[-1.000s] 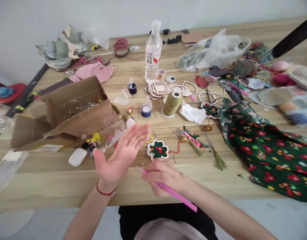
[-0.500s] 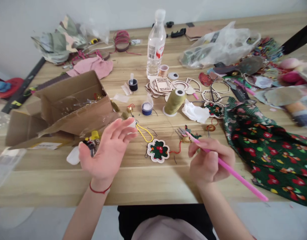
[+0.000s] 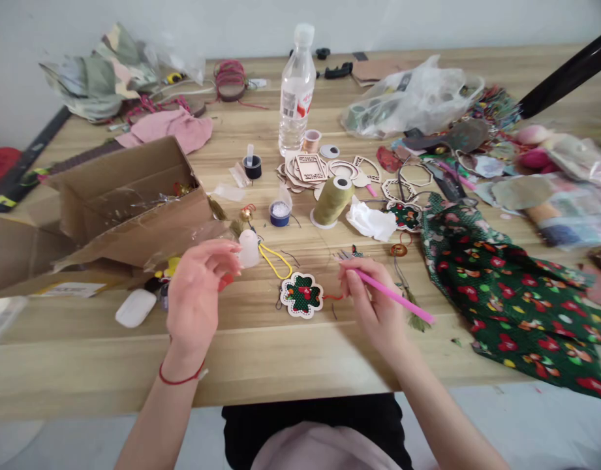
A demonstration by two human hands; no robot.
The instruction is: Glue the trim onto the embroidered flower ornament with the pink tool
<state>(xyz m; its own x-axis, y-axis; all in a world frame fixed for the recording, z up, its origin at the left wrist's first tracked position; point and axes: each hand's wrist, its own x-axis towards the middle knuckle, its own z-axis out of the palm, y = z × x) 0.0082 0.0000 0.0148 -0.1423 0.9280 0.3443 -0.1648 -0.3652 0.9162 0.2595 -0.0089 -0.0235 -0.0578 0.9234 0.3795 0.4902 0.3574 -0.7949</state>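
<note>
Right hand [image 3: 376, 310] fingers pinch a pink stick [image 3: 400, 300], tip hidden; left hand [image 3: 197, 297] fingers half-curled, grasp unclear.

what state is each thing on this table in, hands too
left hand: fingers curled, tips at the small white bottle, grip unclear
right hand: shut on the pink stick
water bottle: upright, cap on
cardboard box: on its side, flaps open
thread spool: standing on its base
clover ornament: lying flat
blue pot: open, white filling showing
plastic bag: crumpled
floral cloth: rumpled, loose
</note>
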